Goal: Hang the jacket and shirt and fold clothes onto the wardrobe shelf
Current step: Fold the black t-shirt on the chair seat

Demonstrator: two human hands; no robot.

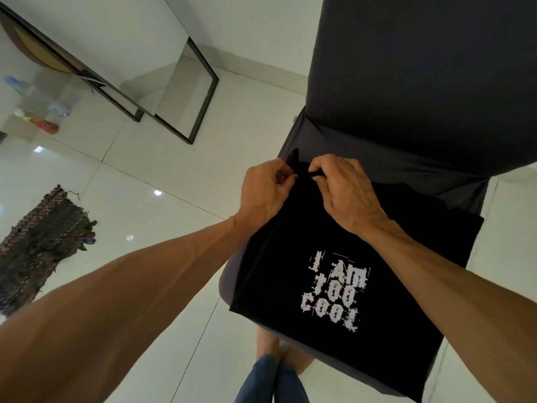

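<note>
Black T-shirt (334,286) (printed side up) lies under left hand (266,193) and right hand (348,193), both pinching its far edge.

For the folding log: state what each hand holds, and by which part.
The left hand and right hand both pinch the black printed T-shirt at its far edge, close together, toward the chair back; the rest lies on the seat.

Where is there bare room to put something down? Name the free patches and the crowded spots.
Free: the tiled floor between the rug and the chair, and in front of the mirror. Crowded: the chair seat, covered by the black T-shirt that the left hand and the right hand pinch at its top edge; bottles cluster far left.
</note>
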